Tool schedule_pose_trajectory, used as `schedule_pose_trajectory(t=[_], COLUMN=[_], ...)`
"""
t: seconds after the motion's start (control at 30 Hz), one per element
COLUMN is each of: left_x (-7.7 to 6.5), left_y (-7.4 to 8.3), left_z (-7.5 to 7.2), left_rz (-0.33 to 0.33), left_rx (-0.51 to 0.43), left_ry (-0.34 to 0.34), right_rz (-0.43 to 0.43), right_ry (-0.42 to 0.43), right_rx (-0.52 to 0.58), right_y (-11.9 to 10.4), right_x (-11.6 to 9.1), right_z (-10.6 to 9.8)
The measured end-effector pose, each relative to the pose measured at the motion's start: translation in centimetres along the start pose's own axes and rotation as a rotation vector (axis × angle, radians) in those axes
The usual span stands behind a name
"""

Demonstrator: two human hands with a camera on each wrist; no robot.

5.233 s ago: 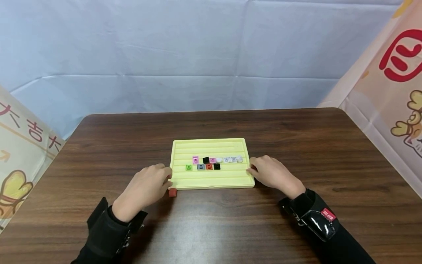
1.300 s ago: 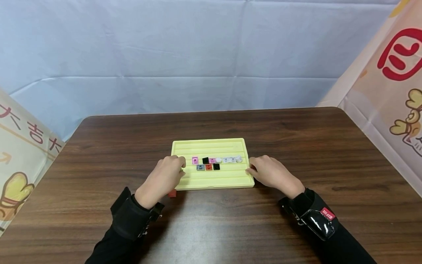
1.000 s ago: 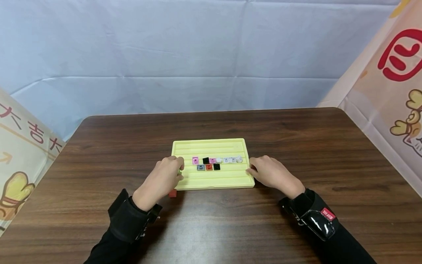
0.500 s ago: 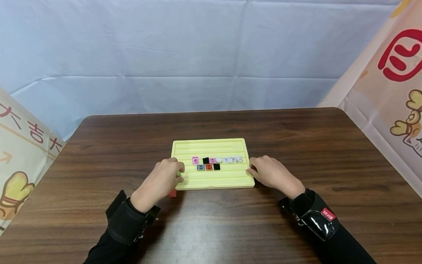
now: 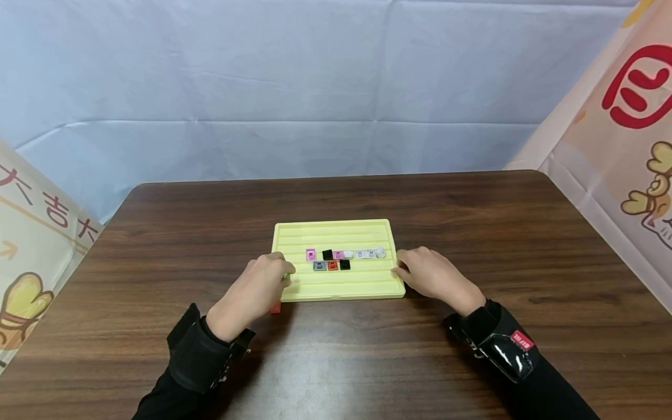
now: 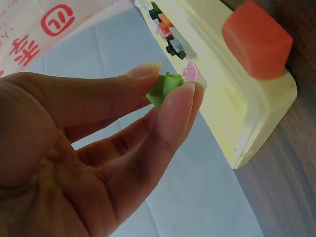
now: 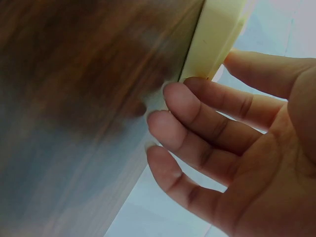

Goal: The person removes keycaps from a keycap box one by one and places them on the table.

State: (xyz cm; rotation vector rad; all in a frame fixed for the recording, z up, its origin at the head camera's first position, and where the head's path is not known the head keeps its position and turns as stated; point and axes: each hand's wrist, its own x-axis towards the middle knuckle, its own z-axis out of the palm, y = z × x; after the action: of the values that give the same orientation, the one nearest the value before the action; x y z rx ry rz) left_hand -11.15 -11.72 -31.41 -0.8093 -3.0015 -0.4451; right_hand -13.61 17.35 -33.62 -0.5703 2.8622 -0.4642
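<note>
My left hand [image 5: 254,289] hovers at the left side of a pale yellow ridged tray [image 5: 341,287]. Between its thumb and fingertips it pinches a small green block [image 6: 165,89], seen best in the left wrist view. On the tray lie a pink block [image 5: 311,254], a grey-blue block [image 5: 319,265], a red-orange one and several black, white and pink ones in two rows. The thumb and index finger of my right hand [image 5: 436,275] grip the tray's right edge; its other fingers curl loosely below in the right wrist view.
A red tapered block [image 6: 259,39] sits just outside the tray's front left corner, partly behind my left hand in the head view. The brown wooden table [image 5: 336,361] extends all round. A pale cloth [image 5: 315,87] hangs behind it, with printed cloths at both sides.
The green block lay on the tray 5.2 seconds ago; my left hand has since picked it up. Over the last second that hand has drawn slightly left and nearer. My right hand stays put.
</note>
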Motion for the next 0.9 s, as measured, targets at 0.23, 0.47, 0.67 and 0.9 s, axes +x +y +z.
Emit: schedule_pose_trajectory(t=[0.23,0.47,0.67,0.9], left_x=[-0.5,-0.7,-1.0,-1.2], left_y=[0.7,1.3,1.9,2.2], left_z=[0.1,0.1,0.4,0.8], left_rz=[-0.011,-0.031,0.003,0.047], left_rx=[-0.003,0.021,0.035,0.061], left_ry=[-0.006,-0.021,-0.030,-0.045], right_rz=[0.001,0.002,0.003,0.006], right_ry=[-0.004,-0.009,-0.010,-0.013], right_rx=[0.007,0.011,0.015,0.016], right_y=[0.0,-0.1,0.0,0.0], right_x=[0.1,0.1,0.1,0.1], right_z=[0.0,0.0,-0.1,0.0])
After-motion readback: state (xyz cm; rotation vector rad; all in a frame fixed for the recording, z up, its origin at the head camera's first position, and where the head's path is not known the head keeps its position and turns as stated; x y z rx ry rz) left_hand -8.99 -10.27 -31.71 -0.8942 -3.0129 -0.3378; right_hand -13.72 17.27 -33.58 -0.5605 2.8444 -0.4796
